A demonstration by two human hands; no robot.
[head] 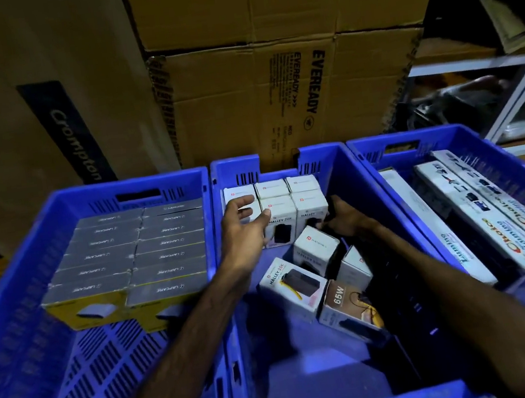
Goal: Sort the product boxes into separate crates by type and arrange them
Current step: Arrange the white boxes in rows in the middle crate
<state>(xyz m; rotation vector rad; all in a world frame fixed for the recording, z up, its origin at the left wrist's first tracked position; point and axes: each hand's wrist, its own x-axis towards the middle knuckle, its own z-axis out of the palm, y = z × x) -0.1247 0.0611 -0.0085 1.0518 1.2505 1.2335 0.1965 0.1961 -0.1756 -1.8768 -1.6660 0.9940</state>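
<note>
Three blue crates are sitting side by side: the left crate (20, 334) is holding rows of grey-topped boxes (133, 250), the right crate (520, 169) long white boxes (486, 218). In the middle crate (313, 377), white Halley boxes (278, 210) are standing upright along the far wall, with loose ones (291, 284) lying tilted nearer you. Your left hand (245, 231) is resting spread against the standing stack. Your right hand (344, 217) is curling at the stack's right edge; its grip cannot be confirmed
</note>
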